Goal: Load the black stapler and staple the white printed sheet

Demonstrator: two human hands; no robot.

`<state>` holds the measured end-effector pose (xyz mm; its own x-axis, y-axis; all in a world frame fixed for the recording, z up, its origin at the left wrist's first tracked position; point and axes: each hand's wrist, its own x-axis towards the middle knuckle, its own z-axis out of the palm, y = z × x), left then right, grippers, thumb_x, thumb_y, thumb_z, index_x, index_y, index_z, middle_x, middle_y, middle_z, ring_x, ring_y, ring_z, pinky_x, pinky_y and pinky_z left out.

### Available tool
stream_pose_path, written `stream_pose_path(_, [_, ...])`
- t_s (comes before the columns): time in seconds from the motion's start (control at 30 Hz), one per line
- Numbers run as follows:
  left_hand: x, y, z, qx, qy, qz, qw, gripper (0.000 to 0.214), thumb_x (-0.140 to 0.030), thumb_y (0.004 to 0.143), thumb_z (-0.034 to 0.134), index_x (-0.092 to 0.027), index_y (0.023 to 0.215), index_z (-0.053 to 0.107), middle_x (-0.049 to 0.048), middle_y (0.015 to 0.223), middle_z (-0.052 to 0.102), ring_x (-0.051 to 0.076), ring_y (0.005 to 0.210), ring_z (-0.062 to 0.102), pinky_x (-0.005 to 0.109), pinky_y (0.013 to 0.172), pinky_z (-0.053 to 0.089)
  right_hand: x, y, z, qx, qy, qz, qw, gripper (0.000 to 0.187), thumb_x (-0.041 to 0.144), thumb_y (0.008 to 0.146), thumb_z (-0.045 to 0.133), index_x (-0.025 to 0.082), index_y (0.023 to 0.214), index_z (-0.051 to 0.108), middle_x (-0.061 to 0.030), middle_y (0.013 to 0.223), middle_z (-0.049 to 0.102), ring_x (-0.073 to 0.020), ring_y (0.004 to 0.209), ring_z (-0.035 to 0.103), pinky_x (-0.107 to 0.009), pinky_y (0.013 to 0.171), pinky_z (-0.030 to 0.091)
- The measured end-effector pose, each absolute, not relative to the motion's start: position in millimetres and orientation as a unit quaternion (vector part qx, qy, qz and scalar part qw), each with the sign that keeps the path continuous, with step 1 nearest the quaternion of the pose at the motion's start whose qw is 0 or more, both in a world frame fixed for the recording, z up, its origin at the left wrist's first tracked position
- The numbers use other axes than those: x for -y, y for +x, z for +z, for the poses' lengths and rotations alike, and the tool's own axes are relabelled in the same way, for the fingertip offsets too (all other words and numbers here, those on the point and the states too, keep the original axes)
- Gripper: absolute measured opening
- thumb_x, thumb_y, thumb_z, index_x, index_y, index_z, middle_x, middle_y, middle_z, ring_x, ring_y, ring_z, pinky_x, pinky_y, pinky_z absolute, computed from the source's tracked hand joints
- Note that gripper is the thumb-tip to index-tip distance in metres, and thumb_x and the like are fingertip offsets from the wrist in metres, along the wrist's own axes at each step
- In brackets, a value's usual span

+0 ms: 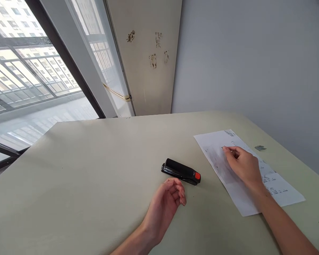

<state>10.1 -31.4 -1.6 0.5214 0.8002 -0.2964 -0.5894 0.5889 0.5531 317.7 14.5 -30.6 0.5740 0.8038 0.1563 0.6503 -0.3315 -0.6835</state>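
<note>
A black stapler (181,171) with a red end lies on the table. Just in front of it rests my left hand (166,205), palm turned up and fingers loosely curled, with nothing in it. Over the white paper (215,163) is my right hand (243,164), its thumb and forefinger pinched together. A tiny dark speck shows at those fingertips, too small to name. Printed text runs along the paper's right part, and my right hand and forearm cover some of it.
The pale table (101,170) has a grey mark or scrap (260,148) right of the paper. Behind it stand a stained cream cabinet (149,81) and a grey wall (250,60). At left, a window (29,63) looks onto a railing and buildings.
</note>
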Motion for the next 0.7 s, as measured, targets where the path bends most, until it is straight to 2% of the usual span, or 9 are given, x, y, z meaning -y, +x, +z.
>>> stream_pose_path(0.07, [30, 9, -2, -0.266, 0.191, 0.409, 0.852, 0.019, -0.032, 0.097, 0.063, -0.014, 0.093, 0.069, 0.0037, 0.083, 0.057, 0.014, 0.074, 0.050, 0.030, 0.075, 0.042, -15, 320, -33, 0.449, -0.805, 0.091, 0.377, 0.041, 0.060, 0.089, 0.057, 0.021, 0.088, 0.070, -0.0042, 0.060, 0.068, -0.0246, 0.057, 0.060, -0.038, 0.063, 0.044])
stream_pose_path(0.17, [27, 8, -3, -0.263, 0.184, 0.409, 0.854, 0.018, -0.030, 0.098, 0.063, -0.013, 0.094, 0.069, 0.0034, 0.083, 0.057, 0.013, 0.074, 0.050, 0.030, 0.075, 0.042, -15, 314, -31, 0.445, -0.788, 0.096, 0.415, 0.045, 0.059, 0.094, 0.051, 0.019, 0.103, 0.069, -0.0041, 0.066, 0.069, -0.0206, 0.055, 0.059, -0.034, 0.060, 0.045])
stream_pose_path(0.3, [27, 7, -1, -0.265, 0.186, 0.405, 0.855, 0.019, -0.030, 0.099, 0.061, -0.013, 0.093, 0.068, 0.0031, 0.084, 0.055, 0.013, 0.074, 0.050, 0.030, 0.075, 0.042, -11, 290, -19, 0.470, -0.716, 0.210, 0.471, 0.046, 0.064, 0.095, 0.056, 0.020, 0.104, 0.069, 0.0016, 0.060, 0.061, -0.0148, 0.048, 0.049, -0.027, 0.049, 0.040])
stream_pose_path(0.4, [27, 7, -1, -0.266, 0.206, 0.397, 0.854, 0.018, -0.030, 0.099, 0.060, -0.013, 0.095, 0.067, 0.0031, 0.084, 0.055, 0.013, 0.074, 0.050, 0.029, 0.074, 0.042, -4, 268, -9, 0.535, -0.662, 0.316, 0.419, 0.047, 0.064, 0.099, 0.052, 0.021, 0.104, 0.070, 0.0060, 0.046, 0.052, -0.0142, 0.045, 0.045, -0.026, 0.050, 0.040])
stream_pose_path(0.47, [26, 8, -2, -0.266, 0.227, 0.387, 0.853, 0.017, -0.029, 0.099, 0.060, -0.013, 0.096, 0.066, 0.0033, 0.084, 0.055, 0.013, 0.073, 0.050, 0.029, 0.074, 0.041, 0, 256, -4, 0.570, -0.633, 0.358, 0.384, 0.048, 0.064, 0.101, 0.050, 0.021, 0.107, 0.069, 0.0066, 0.044, 0.052, -0.0142, 0.044, 0.047, -0.026, 0.052, 0.042])
stream_pose_path(0.63, [29, 10, 0, -0.295, 0.330, 0.345, 0.828, 0.016, -0.030, 0.101, 0.057, -0.015, 0.097, 0.062, 0.0040, 0.084, 0.056, 0.014, 0.076, 0.053, 0.030, 0.078, 0.044, 5, 241, -4, 0.619, -0.589, 0.405, 0.327, 0.050, 0.065, 0.102, 0.047, 0.021, 0.116, 0.067, 0.0024, 0.057, 0.068, -0.0145, 0.045, 0.052, -0.025, 0.046, 0.042])
stream_pose_path(0.7, [33, 9, 3, -0.323, 0.453, 0.333, 0.762, 0.017, -0.030, 0.104, 0.051, -0.017, 0.100, 0.061, 0.0053, 0.089, 0.058, 0.016, 0.080, 0.055, 0.032, 0.081, 0.046, 6, 238, -6, 0.618, -0.580, 0.421, 0.322, 0.047, 0.064, 0.102, 0.048, 0.023, 0.117, 0.065, 0.0024, 0.062, 0.069, -0.0136, 0.043, 0.050, -0.025, 0.044, 0.041])
